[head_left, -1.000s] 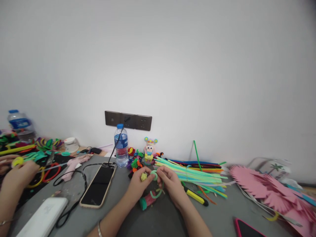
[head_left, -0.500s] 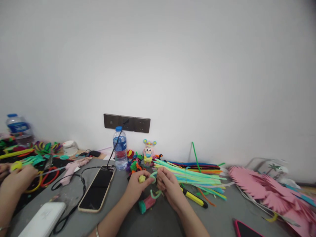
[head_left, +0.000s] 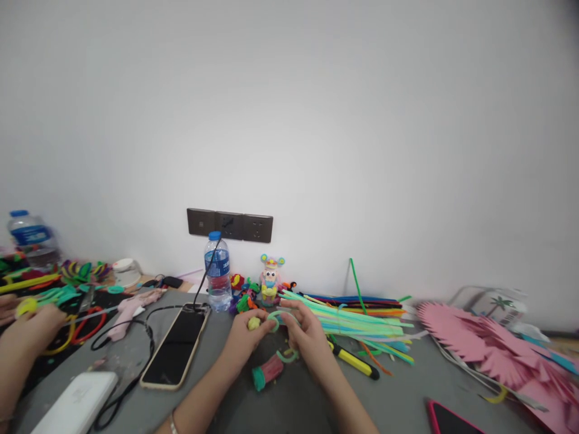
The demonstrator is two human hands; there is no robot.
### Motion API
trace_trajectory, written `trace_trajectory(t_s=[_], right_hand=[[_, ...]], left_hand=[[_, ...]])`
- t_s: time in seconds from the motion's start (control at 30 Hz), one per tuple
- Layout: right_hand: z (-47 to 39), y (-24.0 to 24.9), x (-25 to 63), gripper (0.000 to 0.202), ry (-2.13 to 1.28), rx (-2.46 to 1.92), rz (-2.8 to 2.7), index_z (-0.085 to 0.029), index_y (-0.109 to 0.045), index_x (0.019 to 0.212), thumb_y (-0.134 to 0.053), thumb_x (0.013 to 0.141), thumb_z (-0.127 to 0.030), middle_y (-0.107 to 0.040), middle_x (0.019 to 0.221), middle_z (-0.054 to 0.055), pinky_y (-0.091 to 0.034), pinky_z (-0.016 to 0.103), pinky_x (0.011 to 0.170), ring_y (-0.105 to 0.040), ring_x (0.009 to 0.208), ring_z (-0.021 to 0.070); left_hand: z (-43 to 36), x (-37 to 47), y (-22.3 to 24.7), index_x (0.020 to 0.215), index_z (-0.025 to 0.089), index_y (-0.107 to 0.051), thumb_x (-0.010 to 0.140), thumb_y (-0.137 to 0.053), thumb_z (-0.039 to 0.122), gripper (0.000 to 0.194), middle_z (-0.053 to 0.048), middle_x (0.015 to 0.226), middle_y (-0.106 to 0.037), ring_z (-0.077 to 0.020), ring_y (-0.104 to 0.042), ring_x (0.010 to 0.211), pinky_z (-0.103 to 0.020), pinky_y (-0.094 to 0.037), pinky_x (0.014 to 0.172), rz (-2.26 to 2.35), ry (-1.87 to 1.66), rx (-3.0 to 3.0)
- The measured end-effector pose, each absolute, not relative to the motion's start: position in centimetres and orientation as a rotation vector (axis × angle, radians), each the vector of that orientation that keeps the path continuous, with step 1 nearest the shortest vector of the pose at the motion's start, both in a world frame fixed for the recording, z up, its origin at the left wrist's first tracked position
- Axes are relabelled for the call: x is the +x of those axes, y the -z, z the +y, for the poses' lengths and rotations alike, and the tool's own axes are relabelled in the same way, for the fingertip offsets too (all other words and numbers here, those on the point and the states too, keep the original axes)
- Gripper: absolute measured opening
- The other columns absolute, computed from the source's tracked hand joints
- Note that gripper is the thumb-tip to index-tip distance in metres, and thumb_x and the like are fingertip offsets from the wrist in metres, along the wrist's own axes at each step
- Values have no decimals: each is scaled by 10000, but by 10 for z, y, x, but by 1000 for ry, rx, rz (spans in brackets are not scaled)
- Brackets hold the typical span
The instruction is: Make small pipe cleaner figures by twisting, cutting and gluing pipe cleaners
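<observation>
Near the middle of the grey table, my left hand (head_left: 244, 339) pinches a pale yellow fuzzy piece (head_left: 254, 323) together with one end of a curled mint-green pipe cleaner (head_left: 274, 314). My right hand (head_left: 304, 331) has its fingers bent round the other part of that pipe cleaner, whose lower curl (head_left: 288, 355) hangs below the fingers. Just beneath both hands lies a pink roll with a green end (head_left: 266, 372). Behind them stands a small figure with big eyes (head_left: 269, 280). A bundle of pale pipe cleaners (head_left: 353, 322) lies to the right.
A water bottle (head_left: 218, 271), a phone with a cable (head_left: 175, 346) and a white power bank (head_left: 76, 402) are on the left. Another person's hands (head_left: 36, 325) work at far left. A yellow cutter (head_left: 355, 361) and pink paper fans (head_left: 493, 349) lie right.
My right hand's fingers have lifted and spread a little around the mint pipe cleaner, whose upper loop shows more. The whole view has shifted slightly.
</observation>
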State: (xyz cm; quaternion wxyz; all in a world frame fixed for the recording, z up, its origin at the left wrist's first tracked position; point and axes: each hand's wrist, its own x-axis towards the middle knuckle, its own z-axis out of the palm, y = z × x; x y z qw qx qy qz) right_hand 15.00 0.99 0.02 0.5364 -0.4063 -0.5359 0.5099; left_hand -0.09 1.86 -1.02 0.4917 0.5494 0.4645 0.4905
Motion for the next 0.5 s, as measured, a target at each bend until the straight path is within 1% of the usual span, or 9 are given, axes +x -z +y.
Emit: trace_trajectory(t_s=[0.1,0.2,0.33,0.5], right_hand=[[10,2,148,434,-1231,-969,-1290,-207,-526,825,-627,752,-622,-310,470,-121,-181,208,365,-209,359,52],[8,1,150,428,-1143,-968,-1329,-222,-464,718,-591,779,-627,-316,484,-106,-208,211,385,-244,393,67],[5,-3,150,420,-988,-997,-1384,-217,-466,696,-554,814,-610,-355,529,-81,-247,215,430,-289,454,83],[5,-1,147,435,-1106,-994,-1277,-231,-432,726,-543,801,-646,-307,443,-118,-219,208,398,-239,392,74]], left_hand=[[18,-1,9,622,140,-645,590,-773,490,374,48,481,-446,-81,-340,469,-202,-247,450,1105,-1166,1338],[16,1,9,607,144,-631,596,-779,463,352,60,475,-415,-75,-322,465,-198,-237,444,1061,-1106,1372],[14,2,9,572,142,-609,604,-780,432,338,62,482,-426,-65,-319,444,-196,-240,426,1028,-998,1439],[16,1,5,547,145,-593,582,-775,477,380,62,457,-434,-63,-342,377,-208,-250,399,1085,-979,1411]])
